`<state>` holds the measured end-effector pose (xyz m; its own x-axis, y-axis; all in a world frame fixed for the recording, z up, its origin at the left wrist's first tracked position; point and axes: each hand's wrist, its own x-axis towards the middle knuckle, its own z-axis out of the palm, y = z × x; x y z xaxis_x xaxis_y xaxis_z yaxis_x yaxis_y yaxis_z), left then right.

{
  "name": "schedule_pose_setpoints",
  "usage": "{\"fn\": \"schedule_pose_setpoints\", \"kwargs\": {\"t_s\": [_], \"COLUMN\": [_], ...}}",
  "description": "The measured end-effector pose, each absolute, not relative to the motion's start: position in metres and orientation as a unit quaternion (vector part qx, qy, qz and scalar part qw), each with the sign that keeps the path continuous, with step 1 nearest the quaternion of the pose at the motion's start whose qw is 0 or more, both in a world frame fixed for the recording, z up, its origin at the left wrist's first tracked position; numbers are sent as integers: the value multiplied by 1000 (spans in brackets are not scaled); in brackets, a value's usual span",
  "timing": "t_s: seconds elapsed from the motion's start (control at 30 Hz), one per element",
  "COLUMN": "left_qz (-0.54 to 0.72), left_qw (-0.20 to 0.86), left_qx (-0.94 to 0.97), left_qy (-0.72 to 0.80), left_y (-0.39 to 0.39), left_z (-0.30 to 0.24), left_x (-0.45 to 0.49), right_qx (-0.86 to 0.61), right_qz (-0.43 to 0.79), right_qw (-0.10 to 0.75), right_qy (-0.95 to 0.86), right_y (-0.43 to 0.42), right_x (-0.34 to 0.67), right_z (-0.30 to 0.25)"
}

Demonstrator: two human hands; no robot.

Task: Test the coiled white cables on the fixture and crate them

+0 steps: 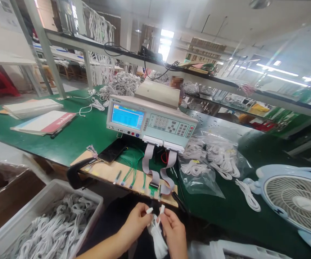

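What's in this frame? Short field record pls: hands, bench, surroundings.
left hand: pinches one plug end of a white cable
right hand: pinches the other plug end
cable: coiled bundle hanging between the hands
tester: on green bench, screen lit
fixture board: in front of tester, ribbon and green wires run to it
bin: lower left, full of white cables
bag: right of tester, holds coiled cables
fan: far right

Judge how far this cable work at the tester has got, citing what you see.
Seemingly done: coiled white cables lie in the clear bag beside the tester. In hand: the left hand and right hand each pinch one end of a bundled cable, not yet plugged into the wooden fixture. Seemingly left: the bin full of cables.
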<state>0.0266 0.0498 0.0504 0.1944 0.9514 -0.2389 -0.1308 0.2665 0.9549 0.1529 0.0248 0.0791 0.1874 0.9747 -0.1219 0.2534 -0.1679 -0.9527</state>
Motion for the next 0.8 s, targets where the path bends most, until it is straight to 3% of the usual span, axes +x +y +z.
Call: {"fn": "schedule_pose_setpoints", "kwargs": {"t_s": [0.07, 0.3, 0.4, 0.5, 0.8], "left_qz": [416, 344, 342, 349, 435], "left_qw": [631, 761, 795, 798, 771], "left_qx": [464, 365, 309, 289, 240], "left_qy": [461, 411, 393, 398, 397], "left_y": [55, 64, 65, 67, 64], "left_z": [50, 60, 66, 69, 68], "left_x": [22, 5, -3, -5, 19], "right_qx": [-620, -589, -558, -565, -585], "right_qz": [462, 547, 580, 545, 457], "right_qw": [439, 447, 489, 505, 404], "right_qy": [-457, -392, -338, -358, -534], "right_y": [35, 45, 45, 45, 34], "right_x": [156, 151, 144, 142, 159], "right_z": [76, 75, 75, 74, 83]}}
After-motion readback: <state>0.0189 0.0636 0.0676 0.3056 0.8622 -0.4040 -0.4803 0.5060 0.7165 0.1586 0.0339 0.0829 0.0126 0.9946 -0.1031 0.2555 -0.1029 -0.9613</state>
